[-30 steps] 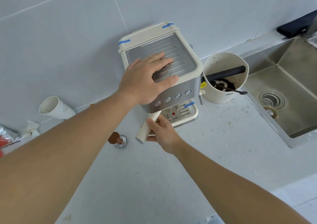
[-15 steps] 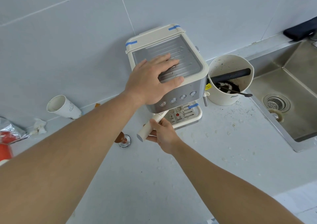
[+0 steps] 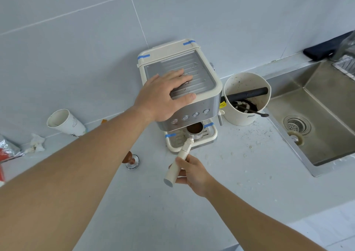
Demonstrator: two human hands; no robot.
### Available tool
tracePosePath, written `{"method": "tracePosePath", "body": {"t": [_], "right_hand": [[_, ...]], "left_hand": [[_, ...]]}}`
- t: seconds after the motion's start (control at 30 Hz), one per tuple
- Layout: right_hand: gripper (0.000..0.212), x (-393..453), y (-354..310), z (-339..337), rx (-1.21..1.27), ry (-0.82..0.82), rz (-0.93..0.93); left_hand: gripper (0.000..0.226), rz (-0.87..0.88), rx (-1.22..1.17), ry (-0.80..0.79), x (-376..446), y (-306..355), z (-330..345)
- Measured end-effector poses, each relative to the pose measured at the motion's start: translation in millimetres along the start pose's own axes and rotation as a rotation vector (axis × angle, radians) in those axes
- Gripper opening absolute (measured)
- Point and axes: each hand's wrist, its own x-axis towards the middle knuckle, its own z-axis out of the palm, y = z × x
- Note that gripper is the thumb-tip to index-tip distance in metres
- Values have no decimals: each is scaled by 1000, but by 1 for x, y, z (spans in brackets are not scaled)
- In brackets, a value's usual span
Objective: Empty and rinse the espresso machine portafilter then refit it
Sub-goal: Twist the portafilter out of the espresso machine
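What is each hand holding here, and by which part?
Right hand grips the portafilter by its cream handle. Left hand holds nothing, resting flat on the espresso machine.

The left hand [image 3: 165, 97] covers part of the machine's top tray [image 3: 194, 72]. At nine o'clock, a red packet [image 3: 5, 154] is cut off; the sink [image 3: 326, 116] likewise at three.

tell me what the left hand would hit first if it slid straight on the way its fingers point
Judging loosely, the left hand on the espresso machine would cross its ribbed top, then meet the knock box beside it.
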Motion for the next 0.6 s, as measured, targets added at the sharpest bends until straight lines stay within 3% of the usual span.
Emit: {"method": "tracePosePath", "body": {"t": [0.6], "right_hand": [[24,-96,-38,-107,-182,-127,139]], "left_hand": [[56,-54,47,-85,-3,15,-7]]}}
